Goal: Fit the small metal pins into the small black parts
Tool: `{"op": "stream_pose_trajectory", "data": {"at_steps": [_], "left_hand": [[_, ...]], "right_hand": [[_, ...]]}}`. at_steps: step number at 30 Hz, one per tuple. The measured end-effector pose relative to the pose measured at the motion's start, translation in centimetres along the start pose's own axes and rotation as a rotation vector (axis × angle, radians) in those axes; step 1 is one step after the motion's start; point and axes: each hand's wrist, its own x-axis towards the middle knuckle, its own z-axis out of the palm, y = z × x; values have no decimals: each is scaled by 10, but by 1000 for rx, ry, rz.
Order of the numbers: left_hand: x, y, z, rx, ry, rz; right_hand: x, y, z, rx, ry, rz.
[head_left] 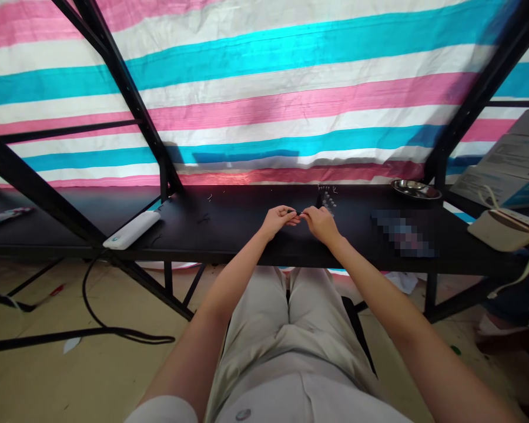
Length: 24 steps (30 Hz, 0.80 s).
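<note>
The left hand [278, 222] and the right hand [321, 225] meet above the middle of a black bench [229, 249], well up from the person's knees. Between them is a small black piece [296, 212], too small to tell exactly what it is. The fingers [306, 215] of the right hand close narrowly on its right end, and the left fingers [291, 216] pinch in from the other side, so the piece sits in the small gap between both sets of fingertips, held off the bench.

Just beyond the right hand stands a cluster of small pale parts [327, 201] in short rows, too small to identify. Thin dark wire scraps [203, 218] lie on the bench to the left of the hands. Further left is a white power bank [132, 230], with a black cable [114, 317] trailing from near it down to the floor.

To the right are a blurred patch [403, 233], a steel bowl [415, 189] at the far edge, and a beige device [502, 230] with a pale cord. Printed boxes [505, 170] are stacked behind that device. A striped tarp [247, 100] hangs behind the bench's black frame.
</note>
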Motion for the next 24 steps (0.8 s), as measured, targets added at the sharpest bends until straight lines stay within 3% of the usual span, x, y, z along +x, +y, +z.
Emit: {"op": "stream_pose_trajectory", "data": {"at_steps": [15, 24], "left_hand": [[4, -3, -6, -77, 45, -20], [-1, -2, -9, -62, -40, -33]], "right_hand": [[0, -1, -5, 44, -15, 49], [-1, 0, -7, -23, -65, -2]]}}
